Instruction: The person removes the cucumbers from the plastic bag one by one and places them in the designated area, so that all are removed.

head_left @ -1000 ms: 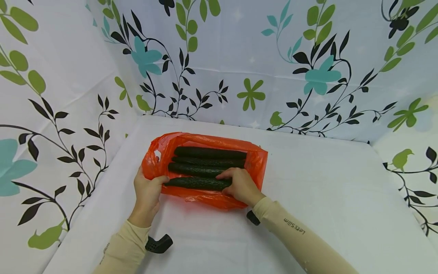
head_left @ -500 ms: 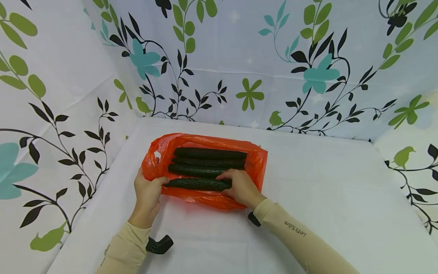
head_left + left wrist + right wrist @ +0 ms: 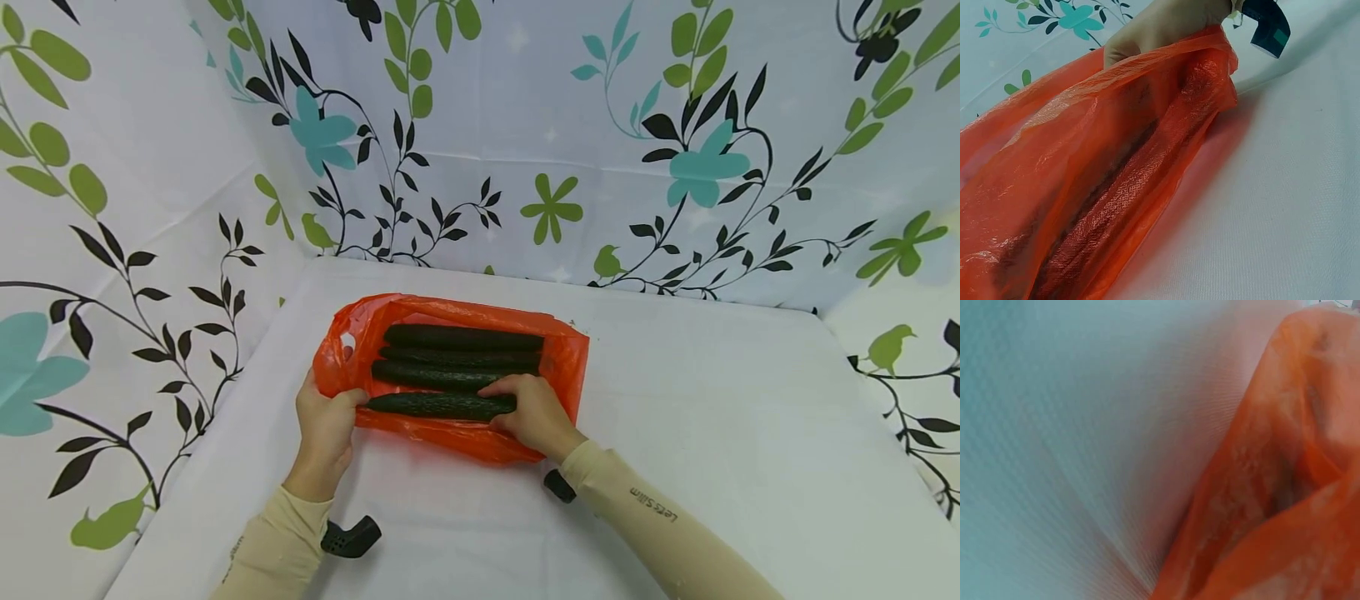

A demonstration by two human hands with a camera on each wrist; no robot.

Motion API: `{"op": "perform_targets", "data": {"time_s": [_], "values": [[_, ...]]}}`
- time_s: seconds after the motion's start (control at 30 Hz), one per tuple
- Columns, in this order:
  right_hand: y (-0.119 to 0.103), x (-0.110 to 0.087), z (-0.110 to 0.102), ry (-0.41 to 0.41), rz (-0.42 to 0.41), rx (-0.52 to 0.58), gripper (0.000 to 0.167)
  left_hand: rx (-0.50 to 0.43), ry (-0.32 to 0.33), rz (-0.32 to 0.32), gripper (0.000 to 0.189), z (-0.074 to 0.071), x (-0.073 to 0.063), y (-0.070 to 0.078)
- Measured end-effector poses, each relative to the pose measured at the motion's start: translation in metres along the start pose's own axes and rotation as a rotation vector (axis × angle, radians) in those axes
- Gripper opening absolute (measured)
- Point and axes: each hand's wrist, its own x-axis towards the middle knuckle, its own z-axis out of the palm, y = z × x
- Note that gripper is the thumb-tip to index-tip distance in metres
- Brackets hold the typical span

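An orange-red plastic bag (image 3: 567, 358) lies with its mouth spread around several dark green cucumbers (image 3: 461, 337), which lie side by side. My right hand (image 3: 536, 417) reaches in over the near side and grips the right end of the nearest cucumber (image 3: 431, 405). At the bag's left end, my left hand (image 3: 322, 421) holds the plastic, its thumb at that cucumber's left tip and its other fingers mostly hidden. The left wrist view shows the right hand (image 3: 1157, 31) dipping into the bag (image 3: 1141, 181). The right wrist view has only the bag's crumpled side (image 3: 1235, 512) and white cloth.
A white cloth (image 3: 720, 433) covers the table. Behind and to the left hang patterned curtains (image 3: 480, 100) with leaves and flowers. Black wrist devices (image 3: 351, 537) stick out below both forearms, close over the cloth.
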Motion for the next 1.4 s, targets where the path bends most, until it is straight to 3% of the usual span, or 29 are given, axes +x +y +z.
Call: {"op": "perform_targets", "data": {"time_s": [0.2, 0.43, 0.63, 0.8, 1.03, 1.23, 1.4], "values": [[-0.004, -0.001, -0.006, 0.023, -0.006, 0.022, 0.039, 0.006, 0.015, 0.038, 0.081, 0.000, 0.000, 0.001], [-0.010, -0.005, -0.016, 0.089, -0.053, 0.029, 0.039, -0.046, 0.038, 0.151, 0.083, -0.002, 0.000, 0.002], [-0.006, -0.010, -0.021, 0.154, -0.078, 0.097, 0.037, -0.040, 0.081, 0.222, 0.081, -0.005, 0.000, 0.002], [-0.005, -0.013, -0.024, 0.173, -0.126, 0.179, 0.038, -0.058, 0.085, 0.210, 0.075, -0.005, 0.001, 0.002], [-0.037, -0.025, -0.041, 0.186, -0.230, 0.388, 0.036, -0.101, 0.047, 0.195, 0.072, -0.008, 0.000, 0.001], [-0.017, -0.014, -0.037, 0.174, -0.261, 0.511, 0.040, -0.078, 0.013, 0.144, 0.077, -0.009, -0.003, 0.002], [-0.014, -0.012, -0.038, 0.143, -0.275, 0.652, 0.043, -0.054, 0.019, 0.132, 0.077, -0.009, -0.004, 0.002]]}}
